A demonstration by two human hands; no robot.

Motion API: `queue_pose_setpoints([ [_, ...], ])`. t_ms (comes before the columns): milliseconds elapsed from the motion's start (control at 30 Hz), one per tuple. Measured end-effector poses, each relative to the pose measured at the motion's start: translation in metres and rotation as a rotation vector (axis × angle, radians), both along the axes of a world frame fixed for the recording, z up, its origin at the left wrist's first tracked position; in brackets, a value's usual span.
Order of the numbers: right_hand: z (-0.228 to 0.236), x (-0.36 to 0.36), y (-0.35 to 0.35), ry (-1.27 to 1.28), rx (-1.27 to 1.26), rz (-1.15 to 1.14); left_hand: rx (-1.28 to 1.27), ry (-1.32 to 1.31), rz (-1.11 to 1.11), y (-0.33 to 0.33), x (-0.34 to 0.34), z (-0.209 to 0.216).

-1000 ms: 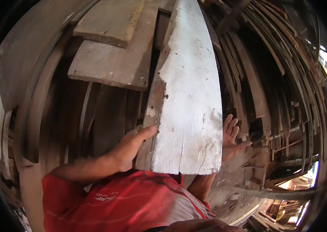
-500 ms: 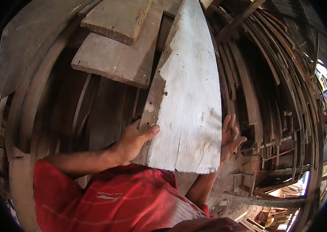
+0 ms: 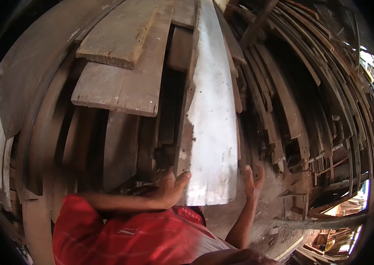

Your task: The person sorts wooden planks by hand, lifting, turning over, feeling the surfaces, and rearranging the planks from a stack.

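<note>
A long wooden plank [image 3: 213, 119], its upper face worn white and its left edge bare brown, runs away from me with its near end in front of my chest. My left hand [image 3: 169, 192] is at the plank's left edge near that end, the thumb lapping onto it and the fingers slightly blurred, partly behind the edge. On the other side, my right hand [image 3: 254, 182] stands open just off the plank's right edge, thumb and fingers apart, with a small gap between hand and wood.
Two thick boards [image 3: 116, 90] jut toward me at the upper left, one on top of the other. Several long planks [image 3: 280, 92] stand in a dark stack along the right. A rough horizontal beam [image 3: 324, 222] crosses at the lower right, with scrap wood [image 3: 317, 254] beyond it.
The white plank looks narrower and lies farther from my view, its near end lower in the picture. My right hand has come off its edge; my left hand has moved down with it.
</note>
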State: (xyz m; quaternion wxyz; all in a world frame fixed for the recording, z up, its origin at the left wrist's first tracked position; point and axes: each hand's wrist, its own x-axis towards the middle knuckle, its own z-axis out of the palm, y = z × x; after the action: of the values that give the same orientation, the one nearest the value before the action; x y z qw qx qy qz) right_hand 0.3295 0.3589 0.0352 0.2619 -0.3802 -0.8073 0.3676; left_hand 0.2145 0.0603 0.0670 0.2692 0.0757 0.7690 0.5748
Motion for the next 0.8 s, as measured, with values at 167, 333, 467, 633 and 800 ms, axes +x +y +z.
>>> queue_pose_setpoints([
  [167, -0.007, 0.008, 0.016, -0.386, -0.259, -0.092, 0.033, -0.076, -0.14, 0.05, 0.015, -0.037],
  [333, -0.089, 0.042, 0.104, -0.456, -0.557, 0.069, 0.138, -0.58, -0.339, 0.08, 0.003, -0.042],
  [467, -0.116, 0.057, 0.12, -0.412, -0.673, 0.066, 0.017, -0.696, -0.23, 0.107, -0.001, -0.038],
  [633, -0.07, 0.042, 0.097, -0.381, -0.582, 0.112, -0.082, -0.424, -0.202, 0.115, 0.008, -0.06],
  [800, 0.0, 0.026, 0.07, -0.282, -0.406, 0.181, 0.142, -0.447, -0.246, 0.106, 0.004, -0.06],
])
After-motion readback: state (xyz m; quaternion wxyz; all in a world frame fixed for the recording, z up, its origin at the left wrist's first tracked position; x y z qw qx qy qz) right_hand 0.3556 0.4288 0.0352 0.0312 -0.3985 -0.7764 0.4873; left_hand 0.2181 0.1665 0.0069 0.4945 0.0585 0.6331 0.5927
